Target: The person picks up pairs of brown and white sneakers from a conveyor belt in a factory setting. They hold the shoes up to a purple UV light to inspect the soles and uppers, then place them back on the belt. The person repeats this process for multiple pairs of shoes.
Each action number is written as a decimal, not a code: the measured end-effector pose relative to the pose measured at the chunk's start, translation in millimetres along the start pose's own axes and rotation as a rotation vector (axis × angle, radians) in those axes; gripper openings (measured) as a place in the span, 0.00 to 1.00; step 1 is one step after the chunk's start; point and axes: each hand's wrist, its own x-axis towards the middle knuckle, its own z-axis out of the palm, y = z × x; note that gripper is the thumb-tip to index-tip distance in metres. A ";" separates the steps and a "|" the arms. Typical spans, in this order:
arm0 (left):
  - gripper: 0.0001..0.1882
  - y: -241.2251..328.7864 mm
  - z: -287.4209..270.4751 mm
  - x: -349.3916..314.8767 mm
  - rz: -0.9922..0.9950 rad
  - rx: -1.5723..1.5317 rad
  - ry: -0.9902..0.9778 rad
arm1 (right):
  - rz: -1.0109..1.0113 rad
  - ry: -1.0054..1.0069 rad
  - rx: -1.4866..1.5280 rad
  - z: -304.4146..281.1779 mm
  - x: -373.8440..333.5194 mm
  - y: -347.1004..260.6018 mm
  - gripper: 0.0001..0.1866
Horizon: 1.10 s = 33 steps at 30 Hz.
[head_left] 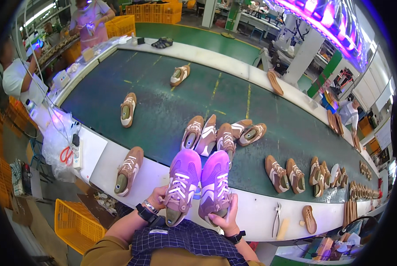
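Left hand (156, 199) closed on left shoe (181, 184); right hand (225, 217) closed on right shoe (215, 186); both shoes over worktop (260, 213) edge.

2 purple shoes (199, 186) in hand, approx 14 tan shoes (128, 109) on belt, 1 pliers (277, 219).

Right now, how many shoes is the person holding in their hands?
2. One purple-lit shoe is in the left hand, the other shoe in the right hand, side by side at the conveyor's white edge.
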 end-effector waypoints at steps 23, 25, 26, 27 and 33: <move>0.17 -44.3 -38.2 -1.3 0.183 -0.176 -0.141 | 0.262 -0.023 0.618 10.0 10.4 5.8 0.51; 0.18 -54.5 -52.1 5.7 0.169 -0.084 -0.107 | 0.340 -0.036 0.639 -1.9 3.9 30.3 0.46; 0.19 -40.3 -33.7 5.8 0.091 -0.329 -0.207 | 0.426 -0.009 0.660 -6.0 3.6 36.9 0.44; 0.20 -25.8 -14.6 5.1 -0.007 -0.566 -0.290 | 0.510 0.017 0.683 -8.0 5.4 40.9 0.42; 0.28 -6.0 4.2 0.6 -0.109 -0.387 -0.213 | 0.604 -0.103 0.914 -22.8 15.6 18.1 0.27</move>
